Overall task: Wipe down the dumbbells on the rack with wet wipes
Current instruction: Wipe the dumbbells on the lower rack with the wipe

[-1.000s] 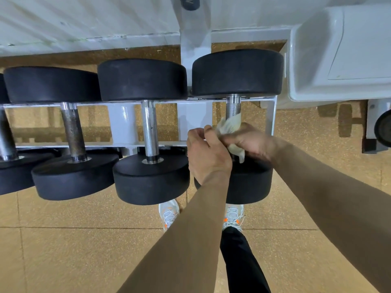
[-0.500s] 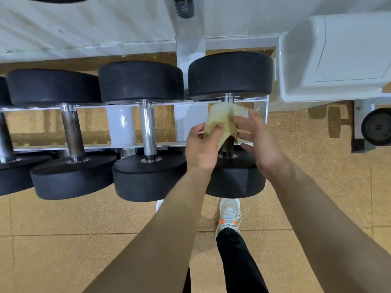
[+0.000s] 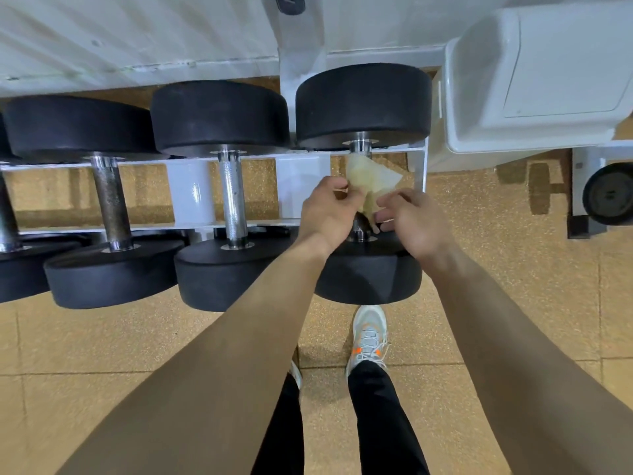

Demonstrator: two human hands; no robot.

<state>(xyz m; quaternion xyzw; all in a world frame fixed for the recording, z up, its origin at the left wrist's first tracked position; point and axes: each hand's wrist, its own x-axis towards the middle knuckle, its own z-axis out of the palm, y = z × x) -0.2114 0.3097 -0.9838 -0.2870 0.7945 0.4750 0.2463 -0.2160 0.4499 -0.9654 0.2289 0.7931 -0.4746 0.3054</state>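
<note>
hands: left hand [image 3: 327, 214] and right hand [image 3: 409, 219] both pinch the wet wipe [image 3: 371, 185] | place: last dumbbell [image 3: 363, 104], right end of rack [image 3: 419, 166] | risk: loose wipe may slip off the handle and drop

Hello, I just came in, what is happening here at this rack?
A person is cleaning dumbbells on a white rack. Both hands, the left hand and right hand, hold a yellowish wet wipe over the handle of the rightmost dumbbell. The other dumbbells lie untouched to the left.
</note>
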